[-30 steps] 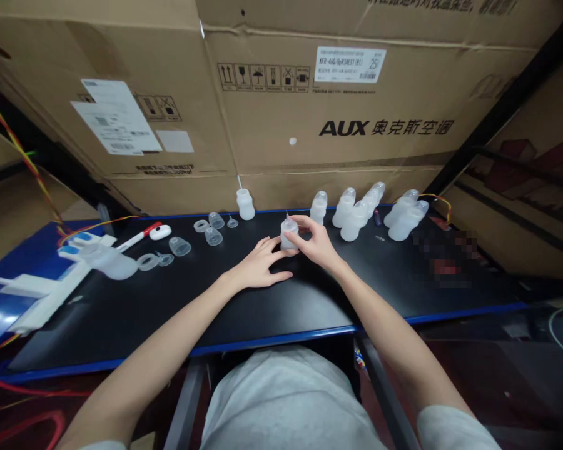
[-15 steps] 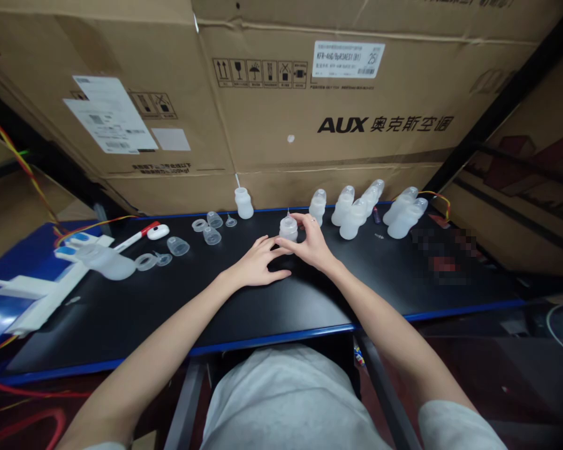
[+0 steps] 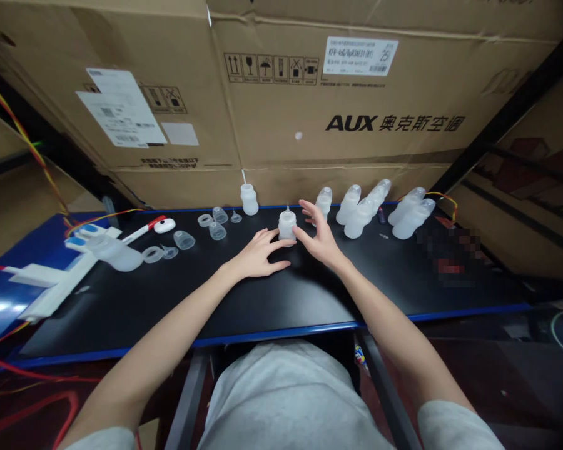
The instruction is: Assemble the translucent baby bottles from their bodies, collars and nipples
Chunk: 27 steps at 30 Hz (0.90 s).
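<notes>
Left hand [image 3: 256, 257] and right hand [image 3: 323, 242] flank a small spouted bottle [image 3: 287, 220], frosted and topped with a thin clear tip, upright on the smooth black table [image 3: 263, 306]. Far to the left of the spouted bottle, a frosted bottle [image 3: 124, 255] lies on its side by flat white pieces [image 3: 68, 281] with blue tips; closer come a red-and-white stick [image 3: 141, 230] with a rounded end, then clear flat rings [image 3: 146, 256], domed caps [image 3: 184, 240] and thin-tipped discs [image 3: 236, 217]. Behind the spouted bottle and to its left, a waisted white bottle [image 3: 249, 201] stands with a slim rod at its mouth, before a creased cardboard carton [image 3: 272, 144]. To its right stand milky, round-bodied bottles [image 3: 355, 226] under clear domes. Left of the spouted bottle, the left hand lies low, palm down, index finger across the bottle's lower front, thumb spread away; whether it grips cannot be told. On the other side, the right hand is open, fingers raised and splayed, thumb tip at the bottle's edge, contact unclear. Farther right, the domed bottles overlap, making their number hard to count; the nearest one's base is hidden by the right hand, and beyond them a pixelated patch obscures part of the table.
</notes>
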Available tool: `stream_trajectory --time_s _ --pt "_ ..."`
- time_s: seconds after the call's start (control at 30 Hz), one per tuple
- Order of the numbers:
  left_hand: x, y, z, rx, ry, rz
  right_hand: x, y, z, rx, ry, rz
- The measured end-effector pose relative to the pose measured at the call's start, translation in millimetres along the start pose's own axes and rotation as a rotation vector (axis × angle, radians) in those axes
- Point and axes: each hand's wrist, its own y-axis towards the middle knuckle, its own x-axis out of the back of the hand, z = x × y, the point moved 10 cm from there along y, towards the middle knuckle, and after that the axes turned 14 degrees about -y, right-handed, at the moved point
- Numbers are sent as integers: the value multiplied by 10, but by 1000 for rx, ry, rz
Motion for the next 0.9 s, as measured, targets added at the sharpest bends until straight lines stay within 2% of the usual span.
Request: stream_trajectory --time_s 0.1,0.27,0.4,0.53,0.67,0.8,0.9 --pt "-44 -6 -56 -26 -17 19 -103 -13 -26 27 20 48" --pt "-92 -9 -121 -22 -64 35 47 -4 -128 -21 -91 -103" --pt "-91 -11 -179 -33 -69 39 36 18 -86 0 -23 -40" --pt "-97 -21 -268 -53 -76 49 104 18 -32 -13 -95 -48" --pt "-107 -26 -350 -80 -79 54 26 12 47 20 0 44" --pt "-111 -28 -379 -91 -88 57 129 12 37 -11 -84 -49" --pt "-110 -30 -359 -76 -77 54 49 17 88 21 53 64"
